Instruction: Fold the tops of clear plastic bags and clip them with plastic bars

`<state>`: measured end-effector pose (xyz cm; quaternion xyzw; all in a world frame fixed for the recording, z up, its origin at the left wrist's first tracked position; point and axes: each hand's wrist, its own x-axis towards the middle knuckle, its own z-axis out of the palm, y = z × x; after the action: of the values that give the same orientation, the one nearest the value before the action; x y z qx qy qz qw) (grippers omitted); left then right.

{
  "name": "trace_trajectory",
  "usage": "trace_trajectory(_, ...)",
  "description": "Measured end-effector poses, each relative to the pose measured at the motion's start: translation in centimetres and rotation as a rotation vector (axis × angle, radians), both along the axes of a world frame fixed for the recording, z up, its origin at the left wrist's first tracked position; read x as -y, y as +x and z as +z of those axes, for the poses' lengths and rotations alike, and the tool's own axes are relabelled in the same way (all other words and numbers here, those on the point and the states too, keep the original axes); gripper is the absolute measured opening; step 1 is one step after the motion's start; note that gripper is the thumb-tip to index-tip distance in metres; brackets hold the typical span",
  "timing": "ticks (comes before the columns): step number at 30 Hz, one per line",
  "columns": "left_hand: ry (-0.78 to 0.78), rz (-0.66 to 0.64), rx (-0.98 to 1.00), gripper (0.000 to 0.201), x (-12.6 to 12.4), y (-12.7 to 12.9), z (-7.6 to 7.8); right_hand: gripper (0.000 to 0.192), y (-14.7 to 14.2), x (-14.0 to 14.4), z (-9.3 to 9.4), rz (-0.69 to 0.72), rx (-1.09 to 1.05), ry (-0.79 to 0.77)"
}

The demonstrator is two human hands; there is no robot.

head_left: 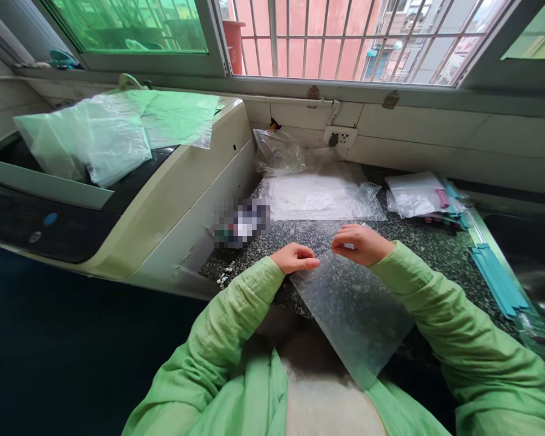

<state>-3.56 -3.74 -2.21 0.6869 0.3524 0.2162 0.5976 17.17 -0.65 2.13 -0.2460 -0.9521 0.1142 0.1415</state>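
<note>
1. A clear plastic bag [352,312] is hanging over the near edge of the speckled counter [440,248], its top edge held up between the two hands and its lower corner drooping toward the person's lap.
2. The bag's long axis is running from the hands down and slightly to the right, with its mouth pointing away from the person, toward the window [345,36].
3. The left hand [295,257] is resting knuckles-up at the bag's top left corner, its fingers curled closed and pinching the film.
4. The right hand [361,243] is sitting just right of the left, wrist bent inward, its fingers closed on the bag's top edge; something small and white is showing between them, too small to identify.
5. Both forearms, in green sleeves [454,327], are angling in from the lower corners.
6. Beyond the bag, a flat stack of clear bags [315,197] is lying near the wall.
7. Right of the bag, teal strips [499,281] are lying along the counter's edge.
8. Left of the bag, a cream machine [186,188] is standing with green-tinted bags [118,130] draped on top.
</note>
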Motion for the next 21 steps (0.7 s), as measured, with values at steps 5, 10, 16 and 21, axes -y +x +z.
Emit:
trace_trajectory(5,0.019,0.007,0.018,0.048,-0.08,0.27,-0.22,0.016,-0.73,0.24,-0.46,-0.011,-0.006,0.022)
trace_trajectory(10,0.041,-0.013,0.054,0.047,-0.03,0.32,-0.18,0.016,-0.56,0.04,-0.40,-0.025,-0.010,0.027)
trace_trajectory(16,0.049,-0.002,0.063,0.047,-0.09,0.24,-0.39,0.016,-0.80,-0.11,-0.63,-0.052,-0.002,0.032)
trace_trajectory(21,0.054,0.011,0.066,0.049,-0.05,0.14,-0.31,0.013,-0.22,-0.37,-0.16,-0.032,-0.014,-0.001)
